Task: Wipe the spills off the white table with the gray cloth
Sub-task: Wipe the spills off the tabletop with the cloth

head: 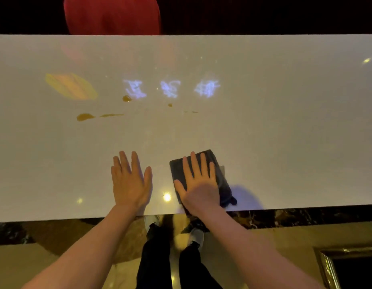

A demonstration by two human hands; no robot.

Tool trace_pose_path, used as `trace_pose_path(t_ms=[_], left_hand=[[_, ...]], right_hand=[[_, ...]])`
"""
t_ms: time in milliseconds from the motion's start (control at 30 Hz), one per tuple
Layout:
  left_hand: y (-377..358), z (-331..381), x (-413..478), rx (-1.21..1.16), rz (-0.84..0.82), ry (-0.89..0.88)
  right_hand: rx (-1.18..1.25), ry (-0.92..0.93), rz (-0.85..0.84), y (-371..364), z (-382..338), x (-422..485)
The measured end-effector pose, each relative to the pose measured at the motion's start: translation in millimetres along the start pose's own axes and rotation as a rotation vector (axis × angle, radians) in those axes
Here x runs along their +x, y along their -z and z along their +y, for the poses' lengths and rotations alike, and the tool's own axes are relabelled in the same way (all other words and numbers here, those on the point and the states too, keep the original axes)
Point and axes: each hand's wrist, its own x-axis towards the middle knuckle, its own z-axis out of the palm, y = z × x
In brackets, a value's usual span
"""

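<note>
Pressing the gray cloth point(203, 163) flat, the right hand point(198, 184) is lying fingers spread; left hand point(130, 180) is resting spread on the white table point(285, 132), brown spills point(85, 117) well beyond.

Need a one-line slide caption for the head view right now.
Right hand flat on folded gray cloth, left hand on glossy white table; brown spills unwiped.

Gray cloth point(214, 163), folded flat, dark, lying near the front edge of the glossy white table point(285, 132); amber-brown spills point(85, 117), several puddles and streaks, well apart toward table centre-left.
</note>
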Motion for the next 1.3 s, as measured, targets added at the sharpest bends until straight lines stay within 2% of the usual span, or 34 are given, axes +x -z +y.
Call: trace_pose_path(t_ms=[133,200,233,367,433,467,500,600,700,733,767,867,900,933,967,1000,1100,1200,1233,1267,1300], left_hand=[[-3.7,0.0,-3.5,0.031,0.009,0.012],[-4.7,2.0,-4.2,0.032,0.011,0.012],[-4.9,0.7,-4.4,0.034,0.006,0.018],[-7.5,-0.8,-4.2,0.033,0.008,0.019],[-8.1,-0.3,-2.3,0.034,0.008,0.025],[-7.6,-0.1,-2.1,0.037,0.007,0.029],[-6.8,-0.4,-1.9,0.044,0.001,0.032],[-4.2,1.7,-2.9,0.074,-0.018,0.027],[-2.3,2.2,-3.6,0.076,-0.032,0.024],[-2.1,2.0,-4.0,0.064,-0.034,0.025],[-2.5,1.8,-3.7,0.052,-0.033,0.027],[-5.1,2.2,-5.2,0.039,-0.028,0.032],[-5.5,2.4,-4.7,0.043,-0.025,0.031],[-5.1,1.8,-2.8,0.047,-0.027,0.031],[-4.6,1.3,-2.1,0.051,-0.039,0.032],[-3.9,0.7,-2.4,0.053,-0.052,0.033],[-1.3,1.6,-3.3,0.074,-0.07,0.036],[1.1,2.1,-1.1,0.075,-0.081,0.033],[1.3,1.3,-0.5,0.07,-0.083,0.034],[1.0,1.0,-0.6,0.067,-0.085,0.033],[1.0,1.4,-1.4,0.065,-0.085,0.033]], right_hand=[[-0.062,0.549,-0.065,-25.2,-10.2,-17.0],[-0.135,0.619,-0.067,-9.1,13.5,10.6],[-0.148,0.545,-0.035,0.4,29.0,32.2],[-0.085,-0.19,0.108,41.4,89.1,101.9],[-0.057,-0.313,0.193,38.9,70.7,99.3],[-0.049,-0.256,0.22,30.5,49.8,86.9],[-0.035,-0.121,0.207,18.3,25.6,68.3],[-0.062,0.395,0.041,-14.5,-20.1,4.9],[-0.138,0.75,-0.06,4.0,13.7,25.4],[-0.166,0.738,-0.044,13.8,32.7,46.6],[-0.168,0.607,-0.022,24.3,53.6,70.7],[-0.139,-0.151,0.146,58.7,111.0,126.8],[-0.098,-0.317,0.189,59.9,112.5,130.4],[-0.064,-0.373,0.211,54.4,98.2,127.9],[-0.06,-0.328,0.239,43.7,74.6,117.9],[-0.059,-0.192,0.258,29.7,46.0,99.6],[-0.073,0.368,0.118,-13.0,-16.4,29.1],[-0.138,0.783,-0.01,-0.2,9.5,40.9],[-0.16,0.828,-0.008,11.0,25.1,61.5],[-0.162,0.756,0.026,22.4,40.9,86.3],[-0.125,0.555,0.066,36.3,57.2,113.8]])
